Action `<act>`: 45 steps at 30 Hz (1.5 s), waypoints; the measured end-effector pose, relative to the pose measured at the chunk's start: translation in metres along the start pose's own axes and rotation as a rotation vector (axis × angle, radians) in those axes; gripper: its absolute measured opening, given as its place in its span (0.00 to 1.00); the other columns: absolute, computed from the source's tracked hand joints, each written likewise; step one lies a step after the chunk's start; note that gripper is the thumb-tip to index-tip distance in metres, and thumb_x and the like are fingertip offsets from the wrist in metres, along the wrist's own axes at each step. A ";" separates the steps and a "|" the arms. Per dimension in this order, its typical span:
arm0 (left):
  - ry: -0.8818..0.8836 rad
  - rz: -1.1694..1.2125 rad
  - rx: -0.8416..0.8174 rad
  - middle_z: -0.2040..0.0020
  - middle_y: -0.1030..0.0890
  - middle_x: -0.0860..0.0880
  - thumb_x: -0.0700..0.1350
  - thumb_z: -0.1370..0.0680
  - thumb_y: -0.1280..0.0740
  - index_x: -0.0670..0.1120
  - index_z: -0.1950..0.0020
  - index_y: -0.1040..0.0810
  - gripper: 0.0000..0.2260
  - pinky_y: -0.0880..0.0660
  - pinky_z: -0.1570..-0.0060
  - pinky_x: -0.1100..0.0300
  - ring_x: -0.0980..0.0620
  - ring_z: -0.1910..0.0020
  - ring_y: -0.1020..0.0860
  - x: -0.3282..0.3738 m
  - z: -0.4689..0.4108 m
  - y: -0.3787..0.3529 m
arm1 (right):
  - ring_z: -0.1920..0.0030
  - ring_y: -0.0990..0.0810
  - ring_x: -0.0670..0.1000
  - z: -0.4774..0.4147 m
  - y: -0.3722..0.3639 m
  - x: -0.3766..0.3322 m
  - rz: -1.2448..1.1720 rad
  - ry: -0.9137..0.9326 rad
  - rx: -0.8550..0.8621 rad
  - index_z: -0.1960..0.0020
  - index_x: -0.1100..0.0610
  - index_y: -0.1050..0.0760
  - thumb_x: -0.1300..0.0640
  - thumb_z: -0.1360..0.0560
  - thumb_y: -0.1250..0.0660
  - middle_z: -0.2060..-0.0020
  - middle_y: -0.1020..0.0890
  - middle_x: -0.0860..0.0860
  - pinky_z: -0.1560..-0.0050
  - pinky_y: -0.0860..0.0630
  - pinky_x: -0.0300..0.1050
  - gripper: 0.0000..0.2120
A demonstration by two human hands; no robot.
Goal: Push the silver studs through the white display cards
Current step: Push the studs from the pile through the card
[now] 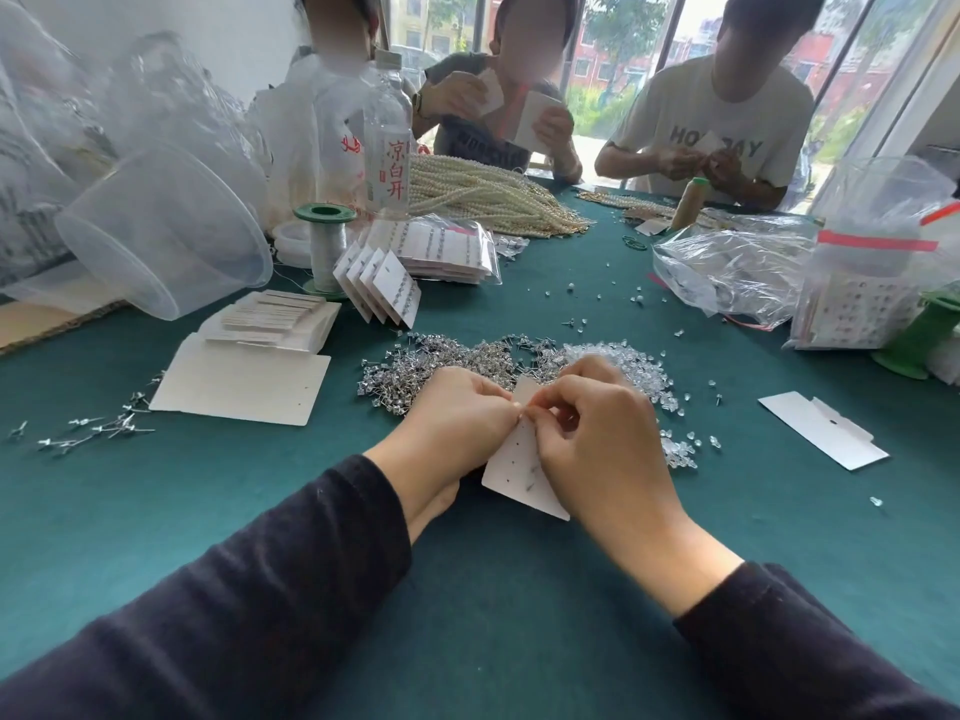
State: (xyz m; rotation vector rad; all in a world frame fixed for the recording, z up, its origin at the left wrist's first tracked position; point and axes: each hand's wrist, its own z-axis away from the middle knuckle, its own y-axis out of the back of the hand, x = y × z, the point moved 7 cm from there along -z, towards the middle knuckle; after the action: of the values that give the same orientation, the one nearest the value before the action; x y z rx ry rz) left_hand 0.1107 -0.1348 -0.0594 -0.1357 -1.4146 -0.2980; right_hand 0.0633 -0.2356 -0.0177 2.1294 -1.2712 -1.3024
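Observation:
I hold a white display card (514, 465) upright over the green table, its punched holes facing me and one stud post showing through near its lower edge. My left hand (457, 418) grips the card's left edge with curled fingers. My right hand (592, 433) pinches at the card's upper edge, fingertips meeting the left hand's; whatever small thing it pinches is hidden. Just beyond my hands lies a heap of silver studs (447, 363), with a heap of clear backs (623, 366) beside it on the right.
Blank cards (244, 376) and a stack of them (275, 317) lie left, with filled cards (384, 285) behind. A clear bowl (161, 231), bottle (387, 142), thread spool (326, 241), pearl strands (483, 194) and plastic bags (737, 262) crowd the far table. Three people sit opposite.

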 end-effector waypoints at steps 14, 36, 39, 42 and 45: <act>-0.012 -0.079 0.051 0.62 0.27 0.42 0.33 0.29 0.36 0.39 0.58 0.20 0.06 0.33 0.63 0.54 0.48 0.63 0.29 0.001 0.001 -0.001 | 0.68 0.32 0.42 0.002 0.000 0.001 0.005 -0.021 0.001 0.66 0.56 0.26 0.65 0.31 0.33 0.64 0.30 0.47 0.64 0.40 0.36 0.08; -0.238 -0.952 0.465 0.58 0.20 0.50 0.47 0.30 0.28 0.51 0.58 0.18 0.03 0.28 0.43 0.50 0.45 0.51 0.23 0.066 0.002 0.108 | 0.49 0.30 0.45 0.003 0.069 -0.018 -0.216 0.296 0.395 0.57 0.60 0.25 0.66 0.28 0.34 0.53 0.30 0.51 0.43 0.32 0.36 0.02; -0.071 -1.044 0.248 0.64 0.24 0.57 0.56 0.36 0.25 0.54 0.64 0.21 0.10 0.32 0.39 0.47 0.49 0.50 0.24 0.046 -0.009 0.102 | 0.49 0.26 0.45 -0.001 0.065 -0.011 -0.390 0.196 0.335 0.57 0.55 0.27 0.64 0.28 0.35 0.53 0.29 0.45 0.48 0.26 0.41 0.05; -0.161 -1.198 0.246 0.58 0.21 0.53 0.56 0.35 0.26 0.52 0.56 0.19 0.12 0.29 0.43 0.53 0.50 0.52 0.26 0.039 -0.019 0.086 | 0.58 0.23 0.43 -0.007 0.055 0.005 -0.549 -0.016 0.254 0.60 0.50 0.28 0.64 0.27 0.34 0.55 0.23 0.50 0.58 0.29 0.31 0.10; -0.318 -1.138 0.309 0.58 0.18 0.48 0.51 0.32 0.27 0.47 0.58 0.18 0.08 0.29 0.53 0.59 0.50 0.55 0.24 0.038 -0.020 0.075 | 0.61 0.21 0.51 -0.008 0.040 0.023 -0.766 -0.273 0.167 0.62 0.51 0.26 0.63 0.26 0.34 0.62 0.20 0.57 0.60 0.26 0.42 0.09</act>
State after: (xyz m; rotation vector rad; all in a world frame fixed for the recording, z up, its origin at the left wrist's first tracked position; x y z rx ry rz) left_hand 0.1560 -0.0734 -0.0188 0.9455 -1.7148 -1.0082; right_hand 0.0535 -0.2779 0.0011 2.7728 -0.6554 -1.8791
